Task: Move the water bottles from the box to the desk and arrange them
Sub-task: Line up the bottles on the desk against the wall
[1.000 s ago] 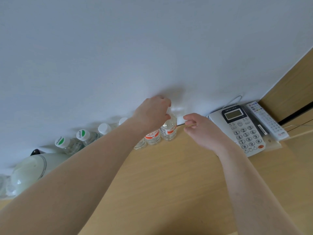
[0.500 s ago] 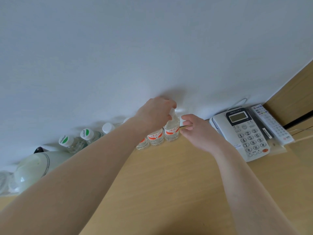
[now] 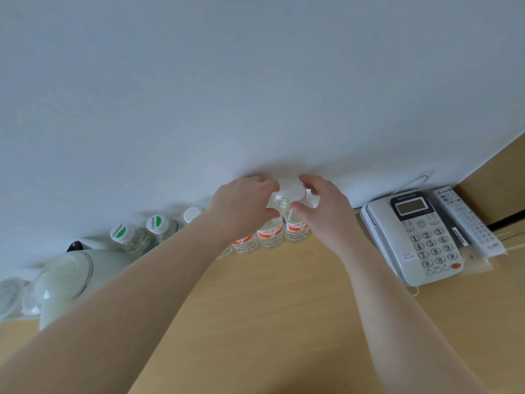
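Note:
A row of clear water bottles stands against the white wall on the wooden desk (image 3: 284, 308). The rightmost red-labelled bottle (image 3: 296, 228) has a white cap. My right hand (image 3: 324, 211) curls round its neck and shoulder from the right. My left hand (image 3: 241, 206) grips the top of the neighbouring red-labelled bottle (image 3: 270, 236). Another red-labelled bottle (image 3: 245, 244) stands to its left, half hidden by my left forearm. Two green-capped bottles (image 3: 133, 237) and a white-capped one (image 3: 192, 215) continue the row leftwards. The box is not in view.
A white desk telephone (image 3: 417, 237) sits to the right of the bottles, with a white remote control (image 3: 468, 220) beside it. A pale electric kettle (image 3: 65, 277) stands at the left near the desk's back edge. A wooden panel (image 3: 500, 180) rises at the far right.
My right hand has moved left and up from beside the rightmost bottle and now wraps round its top. My left hand stays on the neighbouring bottle's top.

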